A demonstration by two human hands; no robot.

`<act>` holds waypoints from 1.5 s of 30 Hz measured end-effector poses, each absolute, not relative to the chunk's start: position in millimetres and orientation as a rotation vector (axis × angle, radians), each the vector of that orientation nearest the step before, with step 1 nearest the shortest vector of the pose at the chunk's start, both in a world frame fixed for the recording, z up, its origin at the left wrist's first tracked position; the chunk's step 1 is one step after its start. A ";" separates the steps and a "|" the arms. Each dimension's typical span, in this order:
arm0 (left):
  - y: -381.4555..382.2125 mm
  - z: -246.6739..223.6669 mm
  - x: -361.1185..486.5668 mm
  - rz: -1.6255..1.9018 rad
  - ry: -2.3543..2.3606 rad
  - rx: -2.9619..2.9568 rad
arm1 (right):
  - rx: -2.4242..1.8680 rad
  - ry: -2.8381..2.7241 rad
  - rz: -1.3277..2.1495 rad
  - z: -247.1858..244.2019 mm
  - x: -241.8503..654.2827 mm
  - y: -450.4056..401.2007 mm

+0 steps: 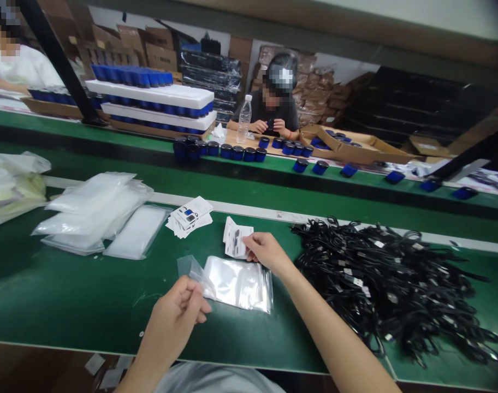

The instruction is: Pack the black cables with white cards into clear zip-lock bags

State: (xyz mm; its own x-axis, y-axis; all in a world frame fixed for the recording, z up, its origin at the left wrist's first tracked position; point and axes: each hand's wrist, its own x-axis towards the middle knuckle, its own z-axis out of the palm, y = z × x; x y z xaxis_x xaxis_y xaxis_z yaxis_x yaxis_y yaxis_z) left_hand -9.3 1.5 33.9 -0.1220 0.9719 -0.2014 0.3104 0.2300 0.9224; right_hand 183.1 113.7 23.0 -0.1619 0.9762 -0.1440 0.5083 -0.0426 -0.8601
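While my left hand (178, 308) pinches a clear plastic bag (189, 266) between thumb and fingers, my right hand (266, 252) has thumb and forefinger clamped on the right edge of some folded white leaflets (232, 240). The bag juts past my left fingertips, away from me, thin, limp and see-through. The leaflets reach leftward from my right fingertips, matt paper with crisp corners and small dark pictures; whether I grip one sheet or several, I cannot tell. Between my hands lies a flat stack of bags (232, 281), slick and creased, throwing back bright streaks of light from the smooth green bench (110, 305). Left of the leaflets, a fanned pile of cards (190, 214) shows blue and black printed shapes. Farther left, milky plastic packets (93, 207) are heaped, flat and soft-looking. To my right, black cables (380, 284) sprawl in a tangled, loopy mound flecked with pale metal plugs. Beyond, squat round blue tubs (237, 154) with glossy dark tops stand in a row.
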 end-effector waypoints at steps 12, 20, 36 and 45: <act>25.3 32.3 -9.5 1.050 1.751 1.345 | -1.259 -2.184 0.847 61.9 161.0 13.6; 24.7 36.4 -5.6 1.227 2.052 1.448 | -1.259 -1.406 1.071 23.9 131.0 -12.3; 20.3 39.7 0.3 1.017 2.004 1.686 | -1.018 -1.850 0.454 21.8 156.6 -1.0; 11.0 36.1 14.1 0.926 1.967 2.154 | -1.286 -1.987 0.349 14.4 150.3 0.6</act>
State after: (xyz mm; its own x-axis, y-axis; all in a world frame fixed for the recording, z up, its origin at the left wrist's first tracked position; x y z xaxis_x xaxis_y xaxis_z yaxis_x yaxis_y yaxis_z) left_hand 14.1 11.0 36.1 -0.0074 0.9277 0.3732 0.8786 -0.1722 0.4454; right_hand 150.3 0.6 14.4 -0.2320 0.8726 0.4298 0.6741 0.4628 -0.5757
